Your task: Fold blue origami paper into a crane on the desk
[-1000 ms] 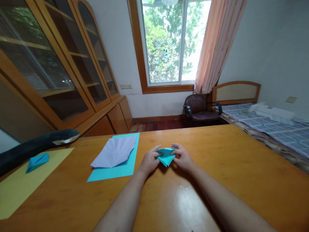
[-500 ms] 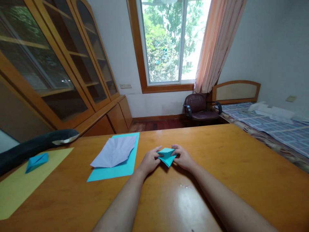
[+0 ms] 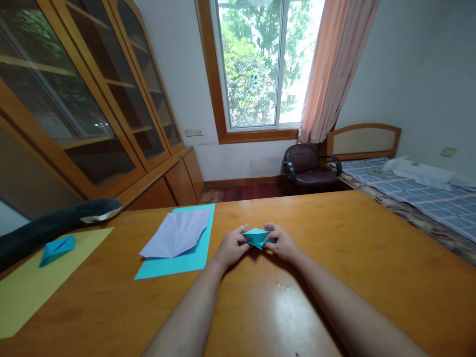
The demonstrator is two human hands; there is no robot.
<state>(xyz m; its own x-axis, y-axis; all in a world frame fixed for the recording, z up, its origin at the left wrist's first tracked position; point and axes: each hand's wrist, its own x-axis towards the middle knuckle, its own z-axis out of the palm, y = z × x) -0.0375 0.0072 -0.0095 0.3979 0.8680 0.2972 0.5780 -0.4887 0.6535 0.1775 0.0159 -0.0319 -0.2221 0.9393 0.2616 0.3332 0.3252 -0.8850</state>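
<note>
Between my two hands is a small turquoise folded paper (image 3: pixel 256 233), held just above the wooden table (image 3: pixel 334 277). My left hand (image 3: pixel 233 245) pinches its left corner between thumb and fingers. At the right corner, my right hand (image 3: pixel 283 242) grips it the same way, with fingers curled round the edge. The paper's top face is flat and pointed at the back, and its lower front flap is bent up close to the hands. Parts of both side corners are hidden by my fingers.
Left of my hands, a creased white paper (image 3: pixel 176 233) lies on a turquoise sheet (image 3: pixel 178 267). Farther left, a blue folded paper (image 3: pixel 57 249) rests on a yellow sheet (image 3: pixel 29 292), beside a dark plush-looking object (image 3: pixel 52 225). Beyond the table stands a brown armchair (image 3: pixel 310 166).
The front point of the turquoise paper, which hung down toward me, has been folded up, so the piece looks shorter. Both hands stay in nearly the same place.
</note>
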